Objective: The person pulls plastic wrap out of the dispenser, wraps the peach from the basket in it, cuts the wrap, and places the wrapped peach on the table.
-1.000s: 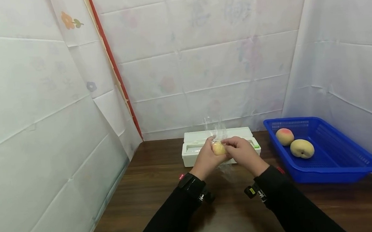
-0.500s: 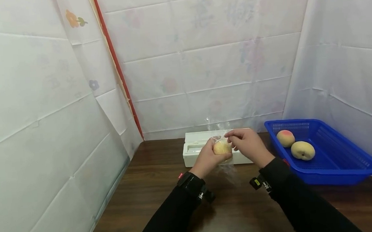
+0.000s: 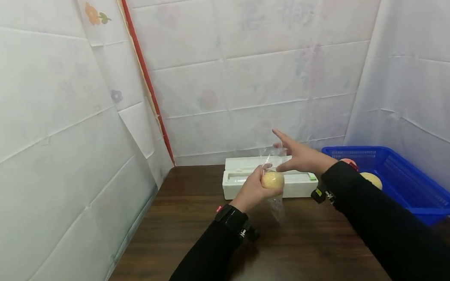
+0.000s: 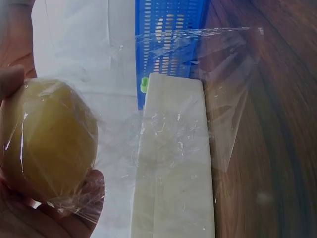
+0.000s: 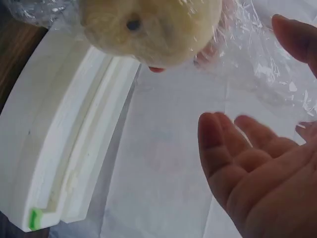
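Observation:
My left hand (image 3: 253, 191) grips a pale yellow peach (image 3: 272, 180) with its thumb and fingers curled round the sides. Clear cling film (image 4: 173, 134) lies tight over the peach, and loose ends of it stick up and hang below. To the right, my right hand (image 3: 302, 156) is held up with fingers apart and straightened, beside the film; whether a finger touches the film I cannot tell. In the right wrist view a dark spot shows on the peach (image 5: 148, 29). Behind both hands is a white cling film dispenser (image 3: 233, 192) with its lid up and a green slider (image 3: 312, 177).
A blue plastic basket (image 3: 424, 180) stands on the right of the brown wooden table (image 3: 293, 248). Two more peaches are in it, one yellow peach (image 3: 372, 179) partly behind my right sleeve. White sheeting (image 3: 251, 70) hangs at the back and both sides.
My right hand has left the top of the wrapped peach, moved up and right, and spread its fingers. The left hand keeps its hold on the peach.

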A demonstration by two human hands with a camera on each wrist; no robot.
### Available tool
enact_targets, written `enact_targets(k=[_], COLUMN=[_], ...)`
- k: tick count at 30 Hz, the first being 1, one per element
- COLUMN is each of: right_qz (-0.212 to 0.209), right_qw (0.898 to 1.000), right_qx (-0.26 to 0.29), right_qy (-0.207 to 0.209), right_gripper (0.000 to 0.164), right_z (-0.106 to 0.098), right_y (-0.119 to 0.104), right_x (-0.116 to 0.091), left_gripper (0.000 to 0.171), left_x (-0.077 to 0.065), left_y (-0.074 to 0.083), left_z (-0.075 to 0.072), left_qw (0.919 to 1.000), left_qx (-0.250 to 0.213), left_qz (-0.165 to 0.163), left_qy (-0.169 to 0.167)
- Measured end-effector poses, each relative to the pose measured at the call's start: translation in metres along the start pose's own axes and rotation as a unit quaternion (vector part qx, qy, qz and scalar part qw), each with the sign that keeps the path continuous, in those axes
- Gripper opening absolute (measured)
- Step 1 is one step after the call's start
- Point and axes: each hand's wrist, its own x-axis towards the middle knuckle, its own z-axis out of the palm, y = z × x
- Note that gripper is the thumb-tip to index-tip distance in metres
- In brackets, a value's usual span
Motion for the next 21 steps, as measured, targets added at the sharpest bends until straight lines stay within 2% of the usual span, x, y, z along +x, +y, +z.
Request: enact_targets(k=[6,13,17,21], right_qz=[-0.015,-0.045,-0.062,-0.109], right_qw=[0.997,0.993,0.987,0.975], right_qx=[-0.070,-0.109,-0.139,-0.175], right_qy=[0.002,0.032,0.056,0.087], right_gripper=[0.097,0.047,0.026,0.012], right_z=[-0.004,0.002,0.007,0.014], right_y=[-0.007,-0.011,-0.014,-0.017], right_x=[0.005,-0.001,-0.005,-0.007], left_gripper=[0.090,0.087,0.085,0.078], left_x=[0.002,0.004,0.002,0.002], left_y=[0.001,-0.002,-0.003,-0.005], left_z=[-0.003,-0.003,-0.004,-0.004], left_qw=[0.9999,0.9998,0.9998,0.9996], left_qx=[0.011,0.013,0.010,0.001], left_qz=[-0.003,-0.012,-0.016,-0.011], left_qy=[-0.003,0.003,0.011,0.024])
